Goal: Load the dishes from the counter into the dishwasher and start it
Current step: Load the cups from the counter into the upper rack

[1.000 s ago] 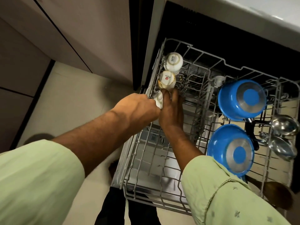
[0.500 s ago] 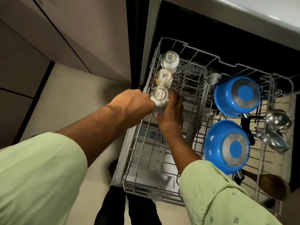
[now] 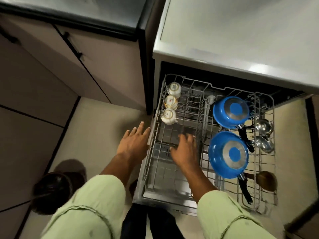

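**A:** What does the view from the person's head show?

**B:** It looks straight down at a pulled-out wire rack (image 3: 203,94) over the open dishwasher door (image 3: 164,199). The pale counter (image 3: 241,31) fills the picture from 12 to 2 o'clock.

**A:** Where are the dishes?

**B:** Three white cups (image 3: 170,101) stand bottom-up in a row along the rack's left edge, around 11 o'clock of the rack. The nearest one leans a little. On the right half, two blue pans lie bottom-up. The far pan (image 3: 230,111) is at 1 o'clock and the near pan (image 3: 227,154) at 4 o'clock, each with a black handle pointing toward the person. Two steel ladles (image 3: 263,125) lie just beside the pans at 3 o'clock. A wooden spoon (image 3: 266,181) lies at 5 o'clock.

**A:** And the hands?

**B:** Both hold nothing. The left hand (image 3: 134,144) is palm-down with straight, slightly spread fingers, just outside the rack's left rim at 9 o'clock. Whether its fingertips touch the rim, I cannot tell. The right hand (image 3: 185,150) is over the bare middle of the rack, palm-down, with its fingers stretched forward and loosely apart. It is blurred, so I cannot tell whether it touches the wires. It is below the cups and well apart from them.

**A:** Anything else?

**B:** Light green sleeves (image 3: 96,204) cover both forearms. A beige floor (image 3: 96,121) lies to the left, and a cabinet (image 3: 96,54) with a black handle is at 10 o'clock.
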Available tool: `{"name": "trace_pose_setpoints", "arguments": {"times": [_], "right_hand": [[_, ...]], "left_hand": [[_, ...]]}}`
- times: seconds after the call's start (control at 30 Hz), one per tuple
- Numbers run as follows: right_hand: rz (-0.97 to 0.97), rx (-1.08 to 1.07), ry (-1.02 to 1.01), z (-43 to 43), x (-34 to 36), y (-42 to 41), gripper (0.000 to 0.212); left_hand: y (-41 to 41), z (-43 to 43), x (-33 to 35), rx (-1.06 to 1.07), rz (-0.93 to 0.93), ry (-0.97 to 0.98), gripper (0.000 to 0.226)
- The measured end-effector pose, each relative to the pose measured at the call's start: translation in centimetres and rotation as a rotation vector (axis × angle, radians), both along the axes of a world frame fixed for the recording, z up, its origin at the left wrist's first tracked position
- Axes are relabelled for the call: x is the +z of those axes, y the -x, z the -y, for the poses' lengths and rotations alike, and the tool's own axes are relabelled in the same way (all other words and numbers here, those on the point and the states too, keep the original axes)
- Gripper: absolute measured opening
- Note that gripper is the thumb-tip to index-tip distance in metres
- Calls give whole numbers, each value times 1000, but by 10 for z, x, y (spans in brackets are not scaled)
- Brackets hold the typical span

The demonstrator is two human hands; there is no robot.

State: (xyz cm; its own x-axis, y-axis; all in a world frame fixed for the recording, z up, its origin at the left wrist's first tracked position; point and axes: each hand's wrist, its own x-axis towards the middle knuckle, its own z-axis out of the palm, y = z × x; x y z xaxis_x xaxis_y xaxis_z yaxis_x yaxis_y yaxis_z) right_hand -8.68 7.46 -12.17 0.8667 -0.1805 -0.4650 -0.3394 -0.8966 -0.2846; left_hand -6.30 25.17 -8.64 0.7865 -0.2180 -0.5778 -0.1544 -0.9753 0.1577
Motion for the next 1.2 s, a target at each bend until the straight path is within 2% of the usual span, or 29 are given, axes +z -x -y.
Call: {"name": "trace_pose_setpoints", "arguments": {"times": [0.13,0.33,0.63,0.87,1.07,1.2], "right_hand": [[9,9,-52,-2,49,17,64],[152,71,-30,-17,102,23,67],[361,155,-40,-69,162,2,70],[508,238,4,-139,210,-30,71],[607,281,-35,-248,244,-48,72],[618,325,-75,-324,254,-58,72]], "left_hand": [[28,0,41,67,10,45,68],[38,5,99,61,154,109,69],[32,-48,156,88,318,72,67],[14,-132,188,115,479,27,69],[1,-250,213,190,573,9,71],[1,-326,219,255,567,5,72]]}}
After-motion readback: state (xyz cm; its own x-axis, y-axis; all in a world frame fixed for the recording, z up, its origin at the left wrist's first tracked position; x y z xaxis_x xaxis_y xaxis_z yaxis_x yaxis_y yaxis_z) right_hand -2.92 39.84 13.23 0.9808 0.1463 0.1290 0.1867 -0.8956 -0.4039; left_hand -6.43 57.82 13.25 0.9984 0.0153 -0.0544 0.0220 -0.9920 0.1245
